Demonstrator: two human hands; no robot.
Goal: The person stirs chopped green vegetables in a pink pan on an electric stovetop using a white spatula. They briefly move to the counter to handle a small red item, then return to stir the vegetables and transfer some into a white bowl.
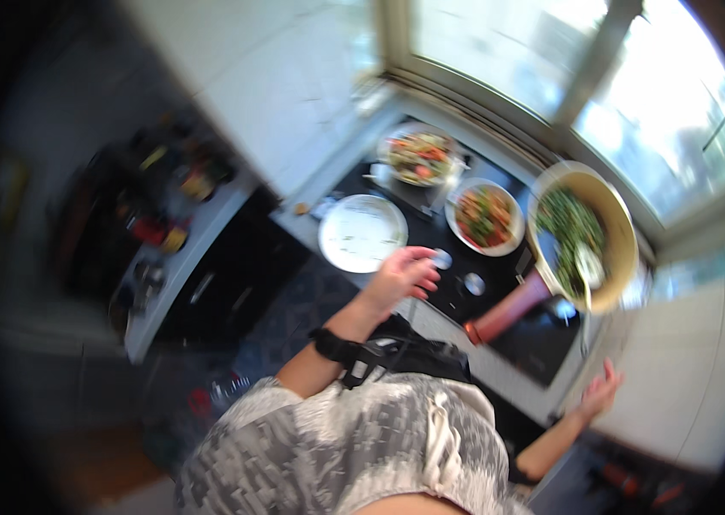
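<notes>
My left hand [407, 275] is over the front edge of a black cooktop [430, 293], fingers loosely curled and apart. Its fingertips overlap a round stove knob [442, 259]; blur hides whether they touch. A second knob [474, 284] is beside it. My right hand [602, 391] is off to the right near the tiled wall, fingers spread and nothing in them. Between the hands, a pan [623, 225] with a reddish handle [509, 308] holds chopped greens [568, 232] and a pale spoon or spatula [589, 265]. A white plate [362, 233] with few scraps lies left of my left hand.
Behind the knobs stand a bowl of meat and green vegetables [483, 217] and a dish of mixed vegetables [419, 158]. A window [517, 58] rises behind the cooktop. At left, bottles and jars [163, 232] crowd another counter [198, 267]. The pan handle juts past the knobs.
</notes>
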